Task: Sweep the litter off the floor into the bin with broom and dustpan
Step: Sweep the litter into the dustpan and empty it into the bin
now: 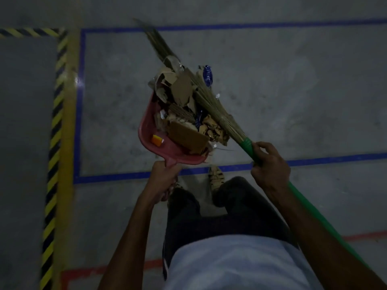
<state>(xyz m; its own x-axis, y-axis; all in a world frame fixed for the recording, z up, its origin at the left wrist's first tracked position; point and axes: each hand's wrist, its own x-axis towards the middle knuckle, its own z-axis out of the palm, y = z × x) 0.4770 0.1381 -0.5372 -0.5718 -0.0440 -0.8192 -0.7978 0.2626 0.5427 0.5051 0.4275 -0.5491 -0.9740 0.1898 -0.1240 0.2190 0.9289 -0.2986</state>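
A red dustpan (146,126) is held off the floor in front of me, piled with torn cardboard litter (184,95), an orange scrap and a blue wrapper (208,75) at its far edge. My left hand (162,181) grips the dustpan's handle from below. My right hand (270,166) grips the green handle (250,148) of a grass broom (211,103). The broom's bristles lie across the right side of the pile and stick out past it to the upper left. No bin is in view.
Grey concrete floor with a blue tape rectangle (314,162) around the spot. A yellow line and black-yellow hazard stripe (56,122) run along the left beside a darker slab. Red tape (104,268) marks the floor near my feet (216,178).
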